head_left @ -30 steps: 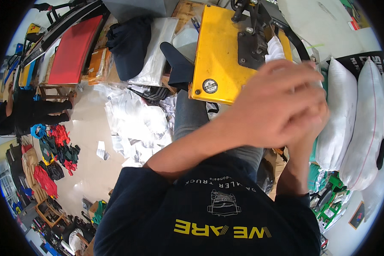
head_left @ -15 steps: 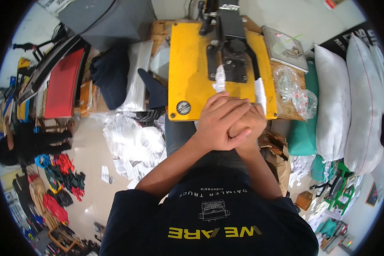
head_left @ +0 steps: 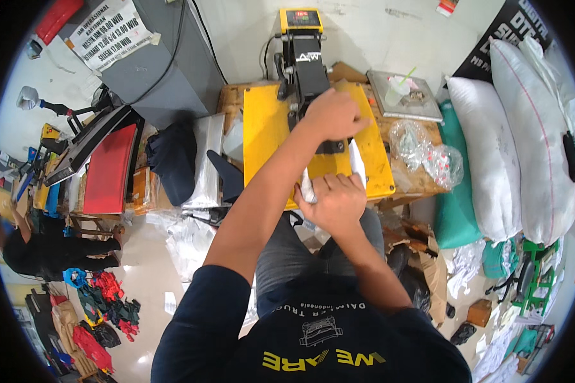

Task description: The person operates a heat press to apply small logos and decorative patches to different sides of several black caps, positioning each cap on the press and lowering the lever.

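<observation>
Your nearer right hand (head_left: 334, 203) has its fingers clenched over the white-wrapped handle (head_left: 358, 161), running toward twelve o'clock, where your left hand (head_left: 333, 116) curls, its hold unclear.

Heat press (head_left: 265, 147), yellow-plated, one, standing on a wooden counter (head_left: 231, 97); black arm, yellow-framed display unit (head_left: 301, 19) at the rear. Left grip (head_left: 336, 116), a bare hand, curled above the black arm; whether it touches cannot be told. Right grip (head_left: 335, 203), bare, fingers bent over the front of the white-wrapped handle (head_left: 358, 163). To the right: silver panel (head_left: 421, 115) bearing a clear cup (head_left: 397, 90); clear plastic bags (head_left: 444, 167); green sack (head_left: 453, 204); two white sacks (head_left: 485, 153). To the left: dark cloth (head_left: 172, 163); red panel (head_left: 110, 172); co-worker (head_left: 64, 249) in black; mixed garments (head_left: 105, 303) on the floor (head_left: 144, 281).
</observation>
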Demonstrator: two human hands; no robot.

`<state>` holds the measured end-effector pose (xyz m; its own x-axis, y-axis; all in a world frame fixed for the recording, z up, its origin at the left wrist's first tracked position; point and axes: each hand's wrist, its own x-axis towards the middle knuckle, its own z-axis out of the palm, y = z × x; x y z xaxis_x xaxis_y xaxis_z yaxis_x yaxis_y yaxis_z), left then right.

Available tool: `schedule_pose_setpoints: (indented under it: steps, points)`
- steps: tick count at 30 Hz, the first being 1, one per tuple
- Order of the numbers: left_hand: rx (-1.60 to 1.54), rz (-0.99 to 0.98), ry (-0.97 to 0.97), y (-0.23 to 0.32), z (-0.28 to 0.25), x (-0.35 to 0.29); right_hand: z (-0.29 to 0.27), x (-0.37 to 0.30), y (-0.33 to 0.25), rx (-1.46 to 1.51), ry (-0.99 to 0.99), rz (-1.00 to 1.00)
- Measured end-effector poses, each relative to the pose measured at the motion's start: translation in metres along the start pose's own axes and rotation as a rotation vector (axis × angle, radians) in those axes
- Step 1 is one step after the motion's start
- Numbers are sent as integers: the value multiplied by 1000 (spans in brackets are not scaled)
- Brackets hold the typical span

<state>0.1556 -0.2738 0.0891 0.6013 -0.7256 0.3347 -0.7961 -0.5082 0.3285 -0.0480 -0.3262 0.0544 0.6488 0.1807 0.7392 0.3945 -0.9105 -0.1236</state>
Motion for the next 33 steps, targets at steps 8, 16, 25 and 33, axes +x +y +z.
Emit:
schedule_pose_setpoints:
  steps: [8,16,25,33]
  points:
    - [179,-192,-383,6,-5,20,4,-7,3,-10,-2,-19]
    - [189,-221,-367,18,-11,12,3,-8,4,-7,0,-28]
    - [209,-246,-369,20,-12,12,1,-11,5,23,-37,-7]
    - [206,-272,-364,19,-11,13,0,-10,5,24,-44,-14]
